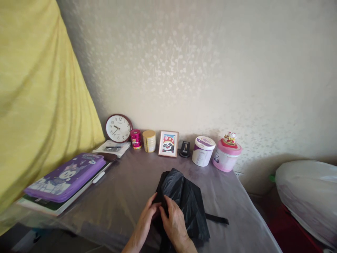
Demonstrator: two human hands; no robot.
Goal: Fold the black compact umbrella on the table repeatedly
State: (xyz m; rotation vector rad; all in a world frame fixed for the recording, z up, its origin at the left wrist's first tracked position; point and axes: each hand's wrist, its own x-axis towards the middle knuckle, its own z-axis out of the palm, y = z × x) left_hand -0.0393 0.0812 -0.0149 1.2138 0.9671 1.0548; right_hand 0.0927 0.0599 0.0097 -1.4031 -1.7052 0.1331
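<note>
A sheet of clear plastic covers the mauve-grey counter point(126, 196), its wrinkles catching the light, and cream wallpaper with a pale floral pattern point(168, 63) rises behind it. A yellow cloth point(39, 98) hangs down the left side, and a white plastic bag point(306, 196) bulges at the right edge, above something red point(286, 233) that is cut off by the frame. The bundle of glossy black fabric point(181, 200) lies near the front of the counter, with a black strap point(217, 219) running out to its right. The left hand point(143, 221) and the right hand point(175, 225) sit close together on its near side, their fingers point(164, 205) pressed together and pinching a fold between them; the thumbs are hard to make out against the black. Along the wall stand a round wall clock point(119, 128) with readable numerals, a pink tin point(136, 139), a gold-lidded canister point(149, 141), a framed panda picture point(168, 144), a small black device point(184, 149), a white tub with a purple label point(203, 151), and a pink tub point(226, 158) topped by a beckoning-cat figurine point(230, 138). A purple panda pencil case point(64, 177) rests on a book point(39, 205) at the left, near some papers point(112, 147). The small labels are too blurred to read.
</note>
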